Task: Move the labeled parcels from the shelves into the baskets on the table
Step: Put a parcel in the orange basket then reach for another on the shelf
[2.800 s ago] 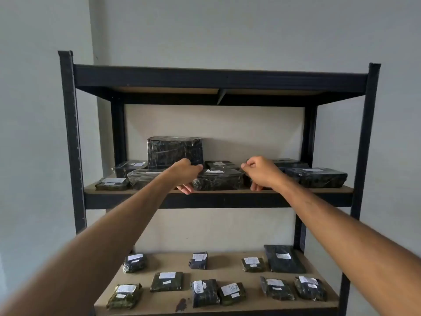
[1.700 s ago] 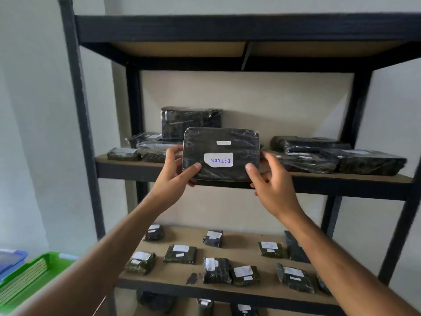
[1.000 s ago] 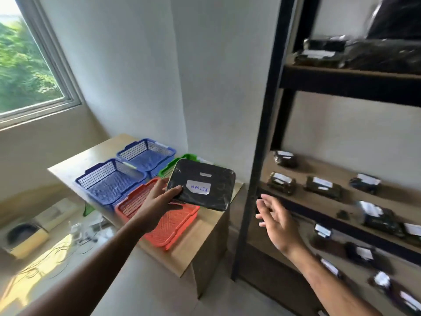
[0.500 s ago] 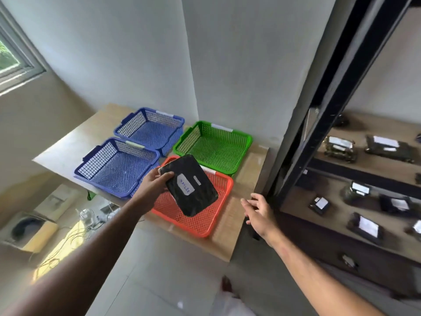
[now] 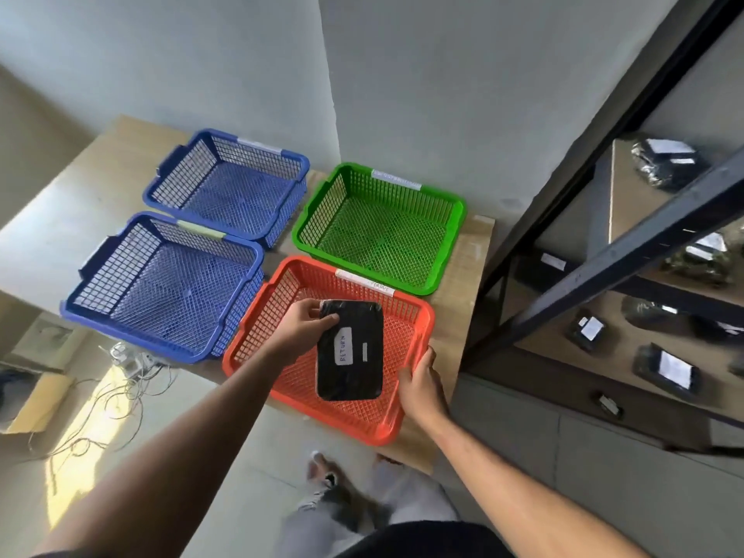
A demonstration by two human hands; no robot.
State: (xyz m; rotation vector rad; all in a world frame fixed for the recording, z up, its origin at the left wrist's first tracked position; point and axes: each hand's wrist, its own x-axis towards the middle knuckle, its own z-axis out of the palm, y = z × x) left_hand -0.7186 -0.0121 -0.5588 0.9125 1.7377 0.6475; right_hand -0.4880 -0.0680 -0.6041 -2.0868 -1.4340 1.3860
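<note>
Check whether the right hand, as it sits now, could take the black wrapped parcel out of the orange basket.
Probably yes. The right hand rests on the orange mesh basket rim beside the black wrapped parcel, with open mesh between them. Only the left hand, gripping the parcel's far corner, shares it.

Black wrapped parcel (image 5: 349, 352), flat, rounded corners, white label reading "RETURN" face up; sits over the red basket (image 5: 420, 316), long side running front to back, far corner pinched by left hand (image 5: 304, 330); green basket (image 5: 451, 235) behind red one; two blue baskets (image 5: 169, 283) to the left; more labelled parcels (image 5: 666, 370) on the shelves (image 5: 628, 255) at right, blurred.
</note>
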